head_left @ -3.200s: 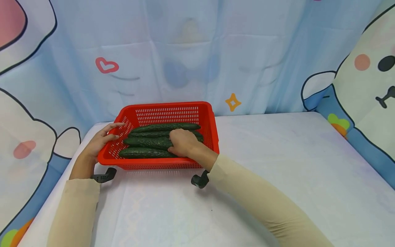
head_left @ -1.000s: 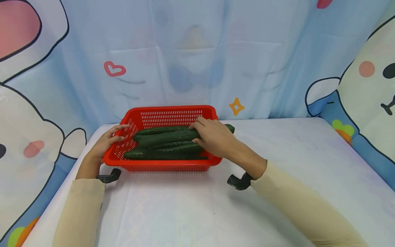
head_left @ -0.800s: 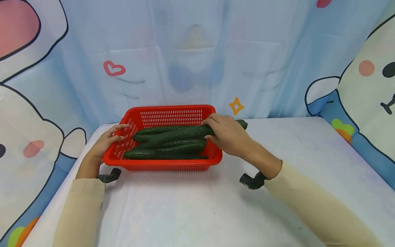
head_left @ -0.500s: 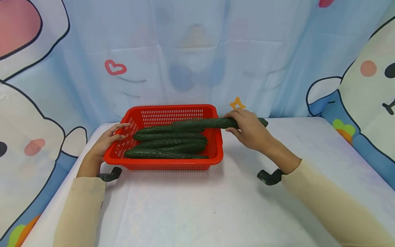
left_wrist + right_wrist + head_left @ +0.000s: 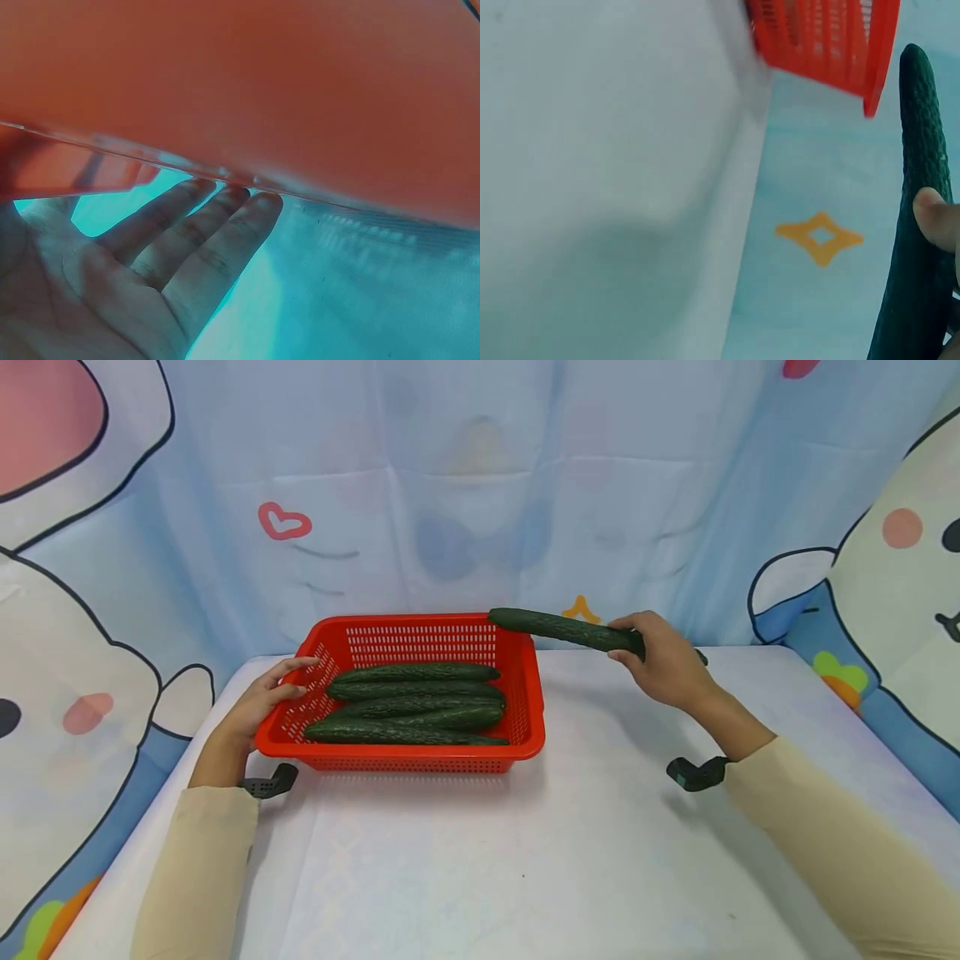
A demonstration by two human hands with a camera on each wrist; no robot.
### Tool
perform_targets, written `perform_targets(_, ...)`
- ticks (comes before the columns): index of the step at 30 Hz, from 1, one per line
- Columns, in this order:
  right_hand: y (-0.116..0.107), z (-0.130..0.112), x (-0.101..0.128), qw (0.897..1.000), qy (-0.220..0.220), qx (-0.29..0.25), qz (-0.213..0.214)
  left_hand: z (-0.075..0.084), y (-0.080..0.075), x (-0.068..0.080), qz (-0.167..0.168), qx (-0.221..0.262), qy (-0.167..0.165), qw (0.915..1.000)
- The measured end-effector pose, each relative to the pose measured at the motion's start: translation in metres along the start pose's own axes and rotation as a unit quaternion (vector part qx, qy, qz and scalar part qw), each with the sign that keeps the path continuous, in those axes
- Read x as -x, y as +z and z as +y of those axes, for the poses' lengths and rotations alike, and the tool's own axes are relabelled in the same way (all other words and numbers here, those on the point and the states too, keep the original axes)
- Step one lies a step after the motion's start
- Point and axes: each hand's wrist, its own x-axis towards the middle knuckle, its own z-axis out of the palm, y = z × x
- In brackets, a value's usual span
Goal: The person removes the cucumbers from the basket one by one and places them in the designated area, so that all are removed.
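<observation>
In the head view my right hand [image 5: 667,662] grips a dark green cucumber [image 5: 555,626] near its right end. The cucumber is held above the table, its left tip over the back right corner of a red plastic basket [image 5: 536,693]. The right wrist view shows the thumb against the held cucumber [image 5: 922,135]. My left hand [image 5: 251,710] holds the basket's left end, thumb and a finger over the rim. In the left wrist view several straight fingers of the left hand [image 5: 202,255] touch the basket [image 5: 262,90] from below. Several cucumbers [image 5: 416,692] lie side by side in the basket.
The basket stands on a white cloth-covered table [image 5: 450,860], near its back edge. A light blue curtain [image 5: 450,527] with cartoon prints hangs directly behind. A dark wrist-worn device [image 5: 696,774] sits on the right wrist, and another device [image 5: 272,782] on the left.
My right hand has lifted one cucumber up out of the basket and carried it to the right. My left hand has stayed at the basket's left end.
</observation>
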Motion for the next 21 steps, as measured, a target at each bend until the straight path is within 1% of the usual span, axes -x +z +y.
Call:
perform_targets(2, -0.002, 0.007, 0.001, 1.000, 0.009, 0.007, -0.001, 0.001, 0.001, 0.000, 0.003, 0.000, -0.002, 1.0000)
perform_targets(7, -0.005, 0.025, 0.002, 0.999, 0.030, 0.026, 0.001, 0.003, 0.001, 0.000, -0.004, -0.004, -0.003, 1.0000)
perform_targets(15, -0.005, 0.054, 0.000, 0.995, 0.083, 0.055, -0.010, 0.004, 0.000, -0.001, -0.015, 0.006, -0.001, 0.9999)
perform_targets(18, -0.002, 0.063, 0.000, 0.993, 0.091, 0.065, -0.034, 0.003, 0.000, -0.001, -0.014, 0.004, -0.004, 0.9999)
perform_targets(21, 0.004, 0.070, 0.000, 0.991, 0.090, 0.066, -0.070, 0.002, -0.001, 0.000, -0.013, 0.010, -0.008, 0.9998)
